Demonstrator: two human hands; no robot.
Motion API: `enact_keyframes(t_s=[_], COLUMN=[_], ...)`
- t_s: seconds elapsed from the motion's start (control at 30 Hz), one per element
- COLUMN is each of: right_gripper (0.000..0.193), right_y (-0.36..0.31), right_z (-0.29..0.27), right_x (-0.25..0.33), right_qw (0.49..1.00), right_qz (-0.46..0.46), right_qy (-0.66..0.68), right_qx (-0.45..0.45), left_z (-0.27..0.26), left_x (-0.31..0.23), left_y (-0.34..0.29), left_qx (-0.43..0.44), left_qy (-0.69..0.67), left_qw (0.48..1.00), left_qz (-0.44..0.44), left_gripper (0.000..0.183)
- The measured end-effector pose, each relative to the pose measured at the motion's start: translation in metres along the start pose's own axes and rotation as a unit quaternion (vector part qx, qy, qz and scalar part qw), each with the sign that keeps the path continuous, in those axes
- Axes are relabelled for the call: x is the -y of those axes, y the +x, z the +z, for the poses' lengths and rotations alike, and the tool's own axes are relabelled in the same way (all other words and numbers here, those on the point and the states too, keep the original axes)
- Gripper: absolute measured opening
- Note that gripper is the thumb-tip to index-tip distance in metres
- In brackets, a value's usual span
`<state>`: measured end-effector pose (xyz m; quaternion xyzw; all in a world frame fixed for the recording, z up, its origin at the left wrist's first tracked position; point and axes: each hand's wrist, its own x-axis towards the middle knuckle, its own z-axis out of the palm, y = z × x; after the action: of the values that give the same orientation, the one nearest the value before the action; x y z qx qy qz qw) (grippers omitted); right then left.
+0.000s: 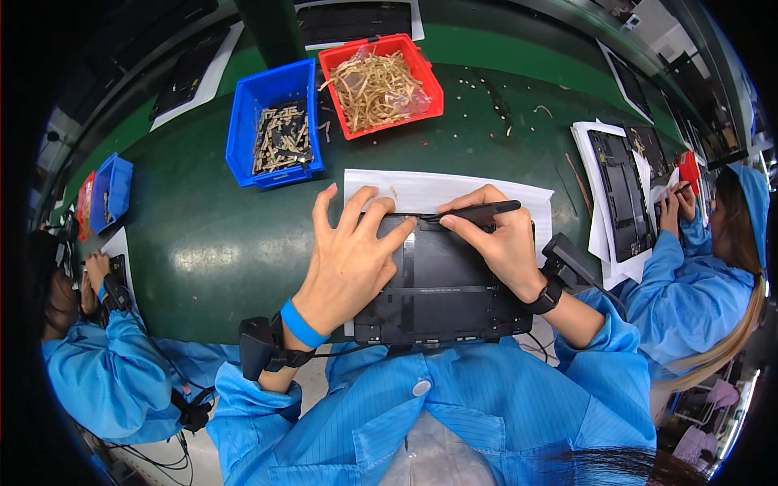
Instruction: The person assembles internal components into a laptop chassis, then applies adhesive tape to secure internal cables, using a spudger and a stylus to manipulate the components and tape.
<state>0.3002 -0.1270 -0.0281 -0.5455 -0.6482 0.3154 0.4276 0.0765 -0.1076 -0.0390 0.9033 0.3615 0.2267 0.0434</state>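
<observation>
A flat black device panel lies on the green table in front of me, on a sheet of white paper. My right hand pinches black tweezers. Their tips point left, to the panel's far edge. My left hand rests over the panel's left part with its fingers spread. Its thumb tip touches the far edge beside the tweezer tips. What lies right between the tips is too small to make out.
Beyond my hands stand a blue bin of small strips and a red bin of curled tan strips. Stacked panels and paper lie at the right. Co-workers in blue sit on both sides. Tiny scraps dot the far table.
</observation>
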Motion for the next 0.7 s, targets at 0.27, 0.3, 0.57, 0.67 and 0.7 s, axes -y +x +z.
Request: enact_keyframes(t_s=[0.27, 0.3, 0.57, 0.67, 0.7], right_gripper=[0.014, 0.014, 0.014, 0.014, 0.014], right_y=[-0.003, -0.004, -0.006, -0.006, -0.007], right_z=[0.002, 0.002, 0.003, 0.003, 0.003], right_x=[-0.007, -0.007, -0.010, -0.013, -0.013], right_qw=[1.000, 1.000, 0.996, 0.994, 0.994], right_qz=[-0.028, -0.027, -0.089, -0.108, -0.109], right_qy=[-0.001, 0.000, -0.013, -0.017, -0.016], right_qx=[-0.009, -0.010, -0.016, -0.020, -0.021], left_z=[0.000, 0.000, 0.002, 0.005, 0.007], left_x=[-0.002, -0.003, -0.010, -0.014, -0.015], left_y=[0.002, 0.002, 0.004, 0.004, 0.004], left_qx=[0.003, 0.004, -0.004, -0.013, -0.013], left_qy=[-0.005, -0.005, 0.031, 0.046, 0.047], left_qw=[1.000, 1.000, 0.999, 0.999, 0.999], left_qz=[-0.001, 0.000, -0.005, -0.006, -0.006], left_gripper=[0.049, 0.049, 0.050, 0.050, 0.050])
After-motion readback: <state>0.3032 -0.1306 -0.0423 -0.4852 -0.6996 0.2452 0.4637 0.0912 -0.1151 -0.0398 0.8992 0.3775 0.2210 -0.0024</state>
